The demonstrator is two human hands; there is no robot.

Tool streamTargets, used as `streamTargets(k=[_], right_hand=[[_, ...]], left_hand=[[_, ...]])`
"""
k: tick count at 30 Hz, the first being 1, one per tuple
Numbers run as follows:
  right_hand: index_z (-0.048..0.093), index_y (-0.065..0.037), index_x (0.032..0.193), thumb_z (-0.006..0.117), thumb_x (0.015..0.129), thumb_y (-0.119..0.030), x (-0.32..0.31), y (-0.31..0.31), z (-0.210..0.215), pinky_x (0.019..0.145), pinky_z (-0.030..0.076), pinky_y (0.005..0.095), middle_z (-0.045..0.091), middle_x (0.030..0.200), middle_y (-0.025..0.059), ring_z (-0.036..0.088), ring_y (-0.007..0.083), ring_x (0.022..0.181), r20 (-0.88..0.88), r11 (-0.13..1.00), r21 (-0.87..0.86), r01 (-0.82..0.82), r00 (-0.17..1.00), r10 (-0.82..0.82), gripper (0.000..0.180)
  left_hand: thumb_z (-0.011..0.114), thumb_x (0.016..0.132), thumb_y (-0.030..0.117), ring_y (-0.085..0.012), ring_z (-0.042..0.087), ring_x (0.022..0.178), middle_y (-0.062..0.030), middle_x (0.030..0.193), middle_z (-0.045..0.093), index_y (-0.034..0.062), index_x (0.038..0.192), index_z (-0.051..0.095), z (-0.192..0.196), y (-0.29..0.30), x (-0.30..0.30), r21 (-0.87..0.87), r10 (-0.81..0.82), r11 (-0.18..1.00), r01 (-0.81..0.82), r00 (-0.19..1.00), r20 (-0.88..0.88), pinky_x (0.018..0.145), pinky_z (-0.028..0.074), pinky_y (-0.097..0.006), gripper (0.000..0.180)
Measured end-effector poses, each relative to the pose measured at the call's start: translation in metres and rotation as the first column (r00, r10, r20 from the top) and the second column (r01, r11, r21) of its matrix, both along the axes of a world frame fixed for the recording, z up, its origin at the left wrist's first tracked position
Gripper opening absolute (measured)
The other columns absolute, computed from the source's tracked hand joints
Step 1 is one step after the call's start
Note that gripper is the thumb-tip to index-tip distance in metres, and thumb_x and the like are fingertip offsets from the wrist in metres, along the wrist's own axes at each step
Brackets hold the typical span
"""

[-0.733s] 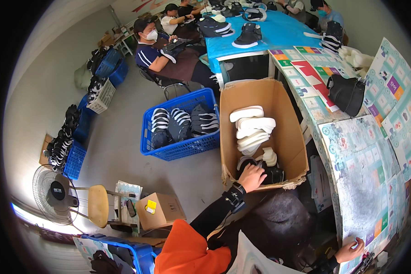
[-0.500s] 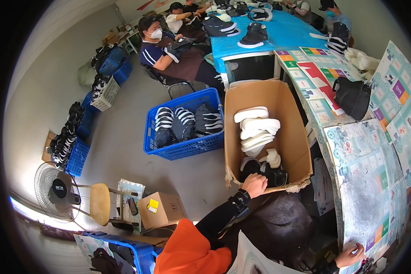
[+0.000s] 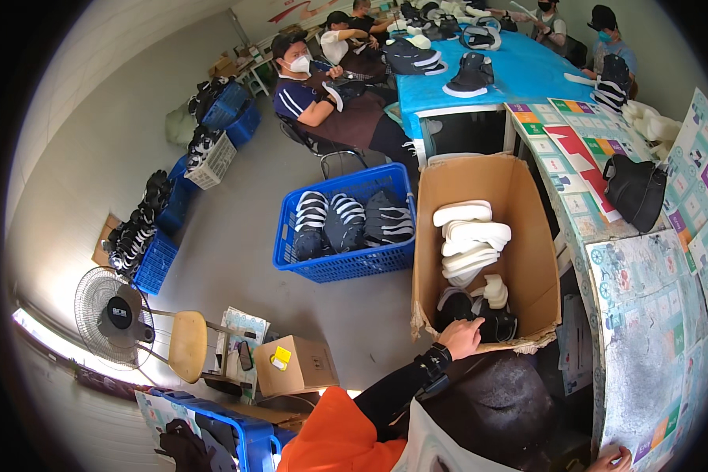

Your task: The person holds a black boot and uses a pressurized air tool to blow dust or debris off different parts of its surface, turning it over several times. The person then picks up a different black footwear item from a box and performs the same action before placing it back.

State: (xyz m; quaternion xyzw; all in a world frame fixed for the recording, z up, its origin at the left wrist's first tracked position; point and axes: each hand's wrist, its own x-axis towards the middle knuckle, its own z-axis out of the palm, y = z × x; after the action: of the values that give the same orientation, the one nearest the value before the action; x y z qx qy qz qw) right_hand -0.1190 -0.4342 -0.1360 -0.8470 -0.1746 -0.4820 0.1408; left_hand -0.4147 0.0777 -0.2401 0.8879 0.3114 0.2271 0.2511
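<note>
Reaching lower than a moment ago, the left hand (image 3: 462, 337) now rests its fingers, curled but gripping nothing I can confirm, on the black shoe (image 3: 470, 313) inside the box (image 3: 527, 236); the right hand (image 3: 610, 459) presses the bench (image 3: 645, 330).

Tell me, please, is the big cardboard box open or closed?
Open: the cardboard box has no lid on, showing white soles stacked inside.

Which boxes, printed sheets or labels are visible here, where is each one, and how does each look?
Large cardboard box: open, brown, beside the blue crate; white soles inside; left hand at its near edge.
Small cardboard box: closed, brown, on the floor, yellow label on top.
Printed sheets: colourful, cover the table on the right; right hand rests there.
</note>
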Motion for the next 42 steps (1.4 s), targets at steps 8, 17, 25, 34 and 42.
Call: streamTargets(k=[8,17,25,34,42], right_hand=[[0.067,-0.009,0.103,0.072,0.100,-0.029,-0.003,0.008,0.006,0.085,0.053,0.0523,0.068,0.101,0.0128,0.066,0.0381,0.093,-0.009,0.999,0.038,-0.009,1.000,0.010,0.021],[0.072,-0.011,0.075,0.067,0.096,-0.025,-0.027,0.052,0.052,0.074,0.052,0.0478,0.068,0.078,0.0102,0.065,0.0334,0.076,-0.093,0.983,0.180,-0.021,0.995,0.038,0.025],[0.075,-0.012,0.093,0.060,0.102,-0.030,-0.032,0.054,0.058,0.082,0.051,0.0504,0.071,0.091,0.0109,0.066,0.0380,0.084,-0.031,0.996,0.085,0.010,0.999,-0.007,0.025],[0.071,0.001,0.117,0.059,0.102,-0.004,-0.047,0.084,0.097,0.101,0.048,0.0482,0.069,0.121,0.0171,0.065,0.0371,0.115,0.003,0.979,0.096,-0.178,0.984,0.179,0.020],[0.070,0.001,0.121,0.058,0.100,-0.003,-0.035,0.058,0.075,0.104,0.047,0.0478,0.067,0.125,0.0154,0.060,0.0361,0.125,-0.088,0.985,0.097,-0.141,0.985,0.149,0.024]], left_hand=[[0.062,0.094,0.017,-0.0381,0.071,0.083,-0.0194,0.084,0.074,0.0017,0.113,0.071,-0.006,0.003,-0.001,-0.033,0.006,0.999,-0.008,0.998,-0.062,0.081,0.057,-0.051,0.027],[0.062,0.093,0.017,-0.0376,0.072,0.084,-0.0193,0.085,0.074,0.0021,0.111,0.072,-0.004,0.002,-0.001,-0.064,0.008,0.998,-0.013,0.997,-0.076,0.082,0.057,-0.051,0.025],[0.064,0.096,0.020,-0.0348,0.070,0.084,-0.0149,0.085,0.074,0.0042,0.105,0.072,0.006,0.000,-0.001,-0.037,0.036,0.999,-0.037,0.999,-0.024,0.084,0.054,-0.049,0.020],[0.070,0.098,0.026,-0.0286,0.063,0.088,-0.0066,0.080,0.065,0.0091,0.085,0.067,0.092,-0.025,0.031,0.136,-0.175,0.979,0.152,0.967,0.184,0.093,0.045,-0.043,0.021],[0.073,0.091,0.023,-0.0302,0.062,0.103,-0.0103,0.105,0.062,0.0060,0.112,0.062,0.013,-0.064,0.022,0.133,-0.057,0.986,0.095,0.963,-0.264,0.085,0.048,-0.045,0.029]])
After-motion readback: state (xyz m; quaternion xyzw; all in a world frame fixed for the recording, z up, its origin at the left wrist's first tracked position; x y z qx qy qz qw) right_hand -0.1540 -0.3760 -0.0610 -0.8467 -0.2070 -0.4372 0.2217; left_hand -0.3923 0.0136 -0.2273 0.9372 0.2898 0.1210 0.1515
